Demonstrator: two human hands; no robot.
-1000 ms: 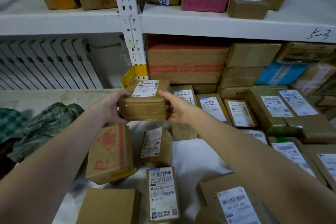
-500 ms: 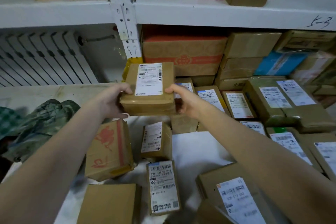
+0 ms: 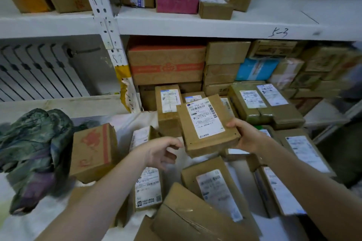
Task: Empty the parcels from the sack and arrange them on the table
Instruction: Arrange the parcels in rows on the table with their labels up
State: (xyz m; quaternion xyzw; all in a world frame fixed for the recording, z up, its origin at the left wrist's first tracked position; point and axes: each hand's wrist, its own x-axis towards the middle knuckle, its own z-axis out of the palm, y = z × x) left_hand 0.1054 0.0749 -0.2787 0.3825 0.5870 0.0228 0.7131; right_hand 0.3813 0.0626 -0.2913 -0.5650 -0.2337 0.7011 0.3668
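White table below, right grip grasps flat rectangular cardboard parcel; left grip slack, empty.

Dim, flat indoor light, soft shadows under the shelf. Wide-angle bending at edges; right edge and bottom corners blurred.

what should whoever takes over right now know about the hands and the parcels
Right hand grips the labelled flat parcel by its right edge, held in the air.
Left hand is open beside it, holding nothing.
Done: a row of parcels lies label-up under the shelf.
Left: place the held one, then the loose parcels in front, among them the red-printed box.
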